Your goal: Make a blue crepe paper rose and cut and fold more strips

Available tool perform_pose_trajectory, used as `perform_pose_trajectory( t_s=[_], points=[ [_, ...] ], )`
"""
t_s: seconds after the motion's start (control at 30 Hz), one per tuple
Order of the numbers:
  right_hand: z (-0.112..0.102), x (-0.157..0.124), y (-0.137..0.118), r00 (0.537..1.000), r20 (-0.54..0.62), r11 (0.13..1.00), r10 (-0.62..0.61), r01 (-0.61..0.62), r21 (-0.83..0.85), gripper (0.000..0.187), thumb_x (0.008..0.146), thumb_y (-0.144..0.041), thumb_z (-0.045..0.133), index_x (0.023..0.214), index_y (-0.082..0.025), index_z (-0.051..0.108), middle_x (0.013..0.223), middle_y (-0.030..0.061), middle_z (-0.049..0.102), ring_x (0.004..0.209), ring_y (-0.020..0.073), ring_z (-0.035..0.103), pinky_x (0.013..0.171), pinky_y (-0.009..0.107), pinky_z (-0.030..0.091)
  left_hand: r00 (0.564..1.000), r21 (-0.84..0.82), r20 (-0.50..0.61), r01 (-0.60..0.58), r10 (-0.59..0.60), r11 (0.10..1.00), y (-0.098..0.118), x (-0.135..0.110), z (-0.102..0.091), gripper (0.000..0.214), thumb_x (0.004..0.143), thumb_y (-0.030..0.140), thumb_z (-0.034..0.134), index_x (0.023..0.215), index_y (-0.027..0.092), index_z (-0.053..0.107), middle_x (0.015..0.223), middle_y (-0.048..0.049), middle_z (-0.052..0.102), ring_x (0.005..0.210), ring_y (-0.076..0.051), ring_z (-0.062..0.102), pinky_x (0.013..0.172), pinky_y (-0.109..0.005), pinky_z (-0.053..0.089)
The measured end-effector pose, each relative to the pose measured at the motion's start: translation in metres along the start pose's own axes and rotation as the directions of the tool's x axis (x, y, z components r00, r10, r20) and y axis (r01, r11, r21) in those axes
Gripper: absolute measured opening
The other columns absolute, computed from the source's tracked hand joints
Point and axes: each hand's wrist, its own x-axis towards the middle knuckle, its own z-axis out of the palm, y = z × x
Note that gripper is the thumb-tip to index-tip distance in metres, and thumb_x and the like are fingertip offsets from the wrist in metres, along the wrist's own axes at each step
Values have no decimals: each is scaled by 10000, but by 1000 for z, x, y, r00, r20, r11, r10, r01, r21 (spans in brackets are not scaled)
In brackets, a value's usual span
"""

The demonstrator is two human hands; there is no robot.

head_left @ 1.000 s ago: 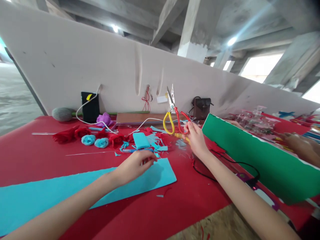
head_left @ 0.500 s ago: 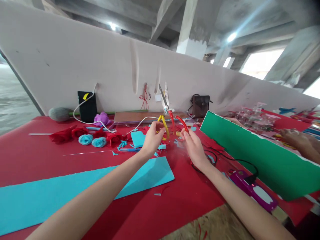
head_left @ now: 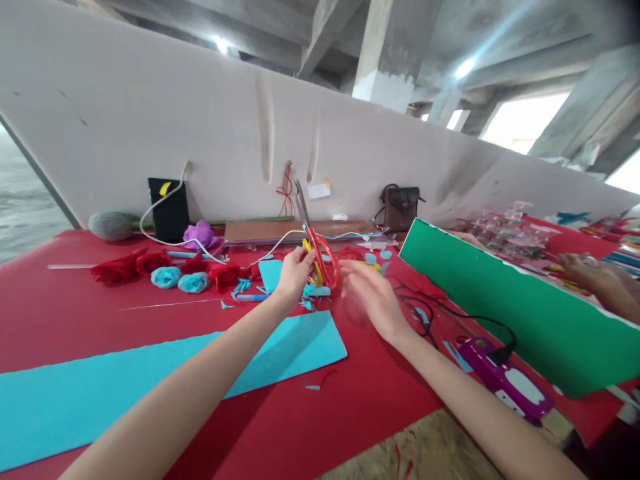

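A pair of scissors (head_left: 306,215) with yellow and red handle loops is held up over the table, blades together and pointing up. My left hand (head_left: 296,270) pinches the yellow loop. Close by the red loop, my right hand (head_left: 369,293) has its fingers stretched out, slightly blurred; whether a fingertip touches the loop I cannot tell. Below my hands lies a long strip of light blue paper (head_left: 295,340). A smaller blue piece (head_left: 270,275) and blue scraps (head_left: 307,297) are just beyond my left hand.
Red paper flowers (head_left: 117,268) and two blue rolled flowers (head_left: 193,283) lie to the left. At right, a green board (head_left: 500,313) stands as a divider near a purple glue-gun-like device (head_left: 510,383) with a black cord. Another person's hand (head_left: 590,273) shows behind it.
The scissors' blades have come together, and the scissors have shifted left and tilted. My right hand has let go of the red loop and its fingers have straightened.
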Motion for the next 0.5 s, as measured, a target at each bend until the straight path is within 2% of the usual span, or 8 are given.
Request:
perform_pose_trajectory(
  t_s=[0.1, 0.17, 0.2, 0.23, 0.3, 0.4, 0.5],
  points=[
    [-10, 4, 3, 989, -144, 998, 13, -22, -65, 242, 801, -382, 502, 744, -168, 600, 632, 13, 583, 536, 104, 503, 485, 224, 419, 999, -24, -39, -19, 18, 1000, -3, 0, -4, 260, 787, 321, 610, 645, 117, 535, 532, 47, 479, 455, -54, 436, 473, -189, 389],
    [-14, 7, 7, 988, -156, 994, 17, -33, -106, 328, 789, -395, 522, 555, -164, 531, 456, -21, 467, 430, 85, 424, 434, 219, 376, 998, -40, -51, -26, 24, 999, -5, -2, -3, 301, 701, 369, 672, 599, 125, 529, 510, 40, 493, 461, -67, 455, 488, -199, 393],
    [-15, 8, 10, 989, -147, 992, 12, -30, -122, 329, 771, -390, 547, 532, -166, 513, 446, -26, 452, 433, 85, 428, 444, 221, 384, 998, -45, -50, -28, 25, 999, -7, -2, -2, 321, 659, 395, 695, 593, 125, 535, 515, 32, 512, 474, -78, 473, 497, -206, 399],
    [-14, 10, 12, 991, -132, 991, 4, -21, -133, 278, 745, -374, 577, 565, -167, 527, 489, -20, 488, 480, 96, 472, 477, 223, 412, 999, -49, -43, -28, 26, 998, -9, -3, 0, 340, 620, 416, 712, 586, 124, 541, 516, 26, 525, 483, -88, 486, 504, -212, 402],
    [-9, 11, 17, 997, -80, 990, -17, 6, -143, 176, 670, -314, 642, 760, -179, 574, 716, 10, 595, 689, 135, 572, 597, 239, 476, 1000, -50, -10, -24, 24, 998, -12, -6, 6, 370, 554, 444, 734, 567, 121, 554, 502, 18, 534, 491, -106, 502, 507, -223, 407],
    [0, 12, 27, 1000, -5, 988, -30, 29, -151, 427, 611, -248, 650, 1014, -211, 511, 1037, 56, 572, 929, 168, 573, 764, 292, 500, 998, -48, 60, -26, 29, 998, -14, -10, 15, 394, 515, 480, 727, 568, 114, 590, 503, 1, 555, 516, -132, 527, 520, -241, 423],
    [4, 12, 36, 1000, 15, 985, -17, 20, -169, 535, 598, -210, 627, 1099, -224, 443, 1111, 78, 528, 966, 182, 562, 798, 327, 494, 993, -23, 109, -47, 49, 999, -13, -17, 23, 389, 538, 483, 700, 609, 107, 633, 535, -16, 578, 542, -141, 542, 530, -247, 432]
  ],
)
